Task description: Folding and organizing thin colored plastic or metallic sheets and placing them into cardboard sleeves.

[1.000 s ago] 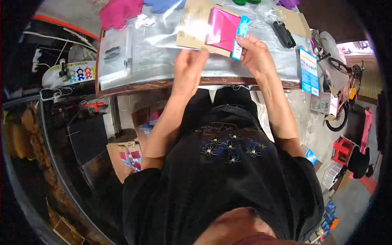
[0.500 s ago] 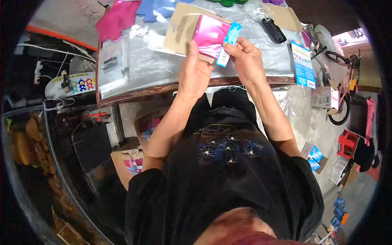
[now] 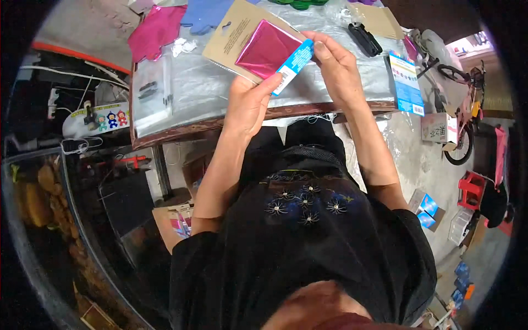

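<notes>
The left hand [image 3: 250,104] is gripping a flat brown cardboard card [image 3: 242,38] from below, thumb tip pressing near the card's lower edge, the other fingers hidden behind it. A glossy magenta foil square [image 3: 265,49] is sitting on the card's face. The right hand [image 3: 336,69] is pinching a slim blue label strip [image 3: 294,63] at the card's 3 o'clock edge, fingers narrowly closed on it. The card is hovering above the table [image 3: 220,118], whose top is covered in crinkled clear plastic. At 10 o'clock a pink cloth [image 3: 154,30] is lying; at 2 o'clock, a black clip-like object [image 3: 364,39].
</notes>
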### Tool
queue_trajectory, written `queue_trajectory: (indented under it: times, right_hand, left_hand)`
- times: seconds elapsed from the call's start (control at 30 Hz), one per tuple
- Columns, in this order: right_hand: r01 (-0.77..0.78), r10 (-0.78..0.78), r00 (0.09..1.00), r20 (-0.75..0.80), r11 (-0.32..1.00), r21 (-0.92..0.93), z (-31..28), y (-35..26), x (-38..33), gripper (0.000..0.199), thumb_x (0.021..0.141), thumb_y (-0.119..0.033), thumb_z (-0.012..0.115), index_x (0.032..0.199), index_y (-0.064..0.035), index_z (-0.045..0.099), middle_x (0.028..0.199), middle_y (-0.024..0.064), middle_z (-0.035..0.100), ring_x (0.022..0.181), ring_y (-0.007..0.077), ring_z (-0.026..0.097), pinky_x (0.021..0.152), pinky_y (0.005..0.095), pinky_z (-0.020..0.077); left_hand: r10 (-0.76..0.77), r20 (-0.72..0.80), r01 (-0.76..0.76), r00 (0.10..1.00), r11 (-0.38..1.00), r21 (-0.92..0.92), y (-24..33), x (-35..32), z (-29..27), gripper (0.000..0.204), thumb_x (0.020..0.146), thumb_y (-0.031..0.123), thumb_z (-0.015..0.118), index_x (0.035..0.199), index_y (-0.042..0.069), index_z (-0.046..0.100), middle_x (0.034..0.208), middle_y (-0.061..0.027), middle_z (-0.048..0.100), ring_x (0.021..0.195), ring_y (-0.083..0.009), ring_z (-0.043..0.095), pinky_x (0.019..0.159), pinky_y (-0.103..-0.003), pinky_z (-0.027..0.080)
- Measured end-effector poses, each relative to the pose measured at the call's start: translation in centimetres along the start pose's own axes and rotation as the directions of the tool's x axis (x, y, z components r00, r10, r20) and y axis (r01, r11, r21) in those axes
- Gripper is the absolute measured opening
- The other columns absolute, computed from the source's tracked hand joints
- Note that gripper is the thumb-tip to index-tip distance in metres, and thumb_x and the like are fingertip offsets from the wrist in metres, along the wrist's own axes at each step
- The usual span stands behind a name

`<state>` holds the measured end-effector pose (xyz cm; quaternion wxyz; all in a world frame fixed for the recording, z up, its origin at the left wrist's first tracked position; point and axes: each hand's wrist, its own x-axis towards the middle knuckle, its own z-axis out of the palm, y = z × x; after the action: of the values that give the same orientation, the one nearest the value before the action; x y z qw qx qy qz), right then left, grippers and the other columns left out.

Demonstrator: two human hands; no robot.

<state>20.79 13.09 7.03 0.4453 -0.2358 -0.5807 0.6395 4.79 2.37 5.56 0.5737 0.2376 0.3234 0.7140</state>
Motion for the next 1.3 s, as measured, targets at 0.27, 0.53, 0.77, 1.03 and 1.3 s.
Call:
queue_trajectory:
  times: [0.27,0.53,0.77,1.03,1.3]
  right_hand:
    - [-0.111,0.104,0.993,0.052,0.981,0.159,-0.3,0.9,-0.4,0.028,0.103,-0.025,0.06,0.116,-0.0002,0.065,0.105,0.0059,0.07,0.097,0.0139,0.065,0.096,0.0326,0.0494]
    - [-0.174,0.17,0.985,0.035,0.963,0.207,0.5,0.5,-0.8,0.023,0.102,-0.024,0.061,0.105,-0.0009,0.065,0.1,0.0074,0.07,0.094,0.015,0.067,0.094,0.0347,0.0525]
    - [-0.153,0.177,0.98,-0.092,0.962,0.228,0.4,1.6,-1.0,0.017,0.099,-0.018,0.065,0.1,-0.0017,0.065,0.098,0.0076,0.071,0.089,0.0145,0.068,0.091,0.0348,0.0549]
    - [-0.118,0.156,0.962,-0.223,0.978,0.171,1.3,2.6,-1.3,0.01,0.096,-0.014,0.069,0.093,-0.0043,0.066,0.094,0.0079,0.073,0.083,0.0148,0.07,0.083,0.034,0.0578]
    - [-0.067,0.126,0.951,-0.281,0.975,0.213,2.9,2.5,-1.5,0.011,0.093,-0.013,0.073,0.088,-0.0063,0.066,0.089,0.0069,0.073,0.076,0.012,0.068,0.074,0.0297,0.0569]
  left_hand:
    - [0.017,-0.022,-0.017,1.0,1.0,-0.016,-0.3,-1.2,-0.5,0.038,0.091,-0.004,0.069,0.127,0.004,0.06,0.121,-0.0065,0.067,0.113,-0.0165,0.062,0.1,-0.035,0.047]
    - [0.106,-0.094,-0.108,0.99,0.994,-0.013,-1.0,-1.8,-0.2,0.024,0.092,-0.002,0.069,0.116,0.004,0.067,0.115,-0.0058,0.069,0.106,-0.0139,0.064,0.097,-0.033,0.048]
    - [0.137,-0.185,-0.113,0.973,0.984,0.137,-1.8,-2.0,-0.3,0.025,0.092,0.0,0.07,0.117,0.003,0.067,0.114,-0.006,0.07,0.098,-0.0112,0.065,0.09,-0.028,0.05]
    - [0.344,-0.223,-0.299,0.912,0.93,0.212,-2.5,-1.8,0.6,0.029,0.096,0.005,0.068,0.124,0.002,0.061,0.113,-0.0034,0.069,0.099,-0.0099,0.062,0.09,-0.027,0.048]
    - [0.368,-0.33,-0.348,0.869,0.93,0.122,-3.7,-1.4,0.7,0.025,0.099,0.01,0.065,0.123,0.005,0.06,0.111,0.0009,0.065,0.101,-0.0073,0.058,0.092,-0.026,0.045]
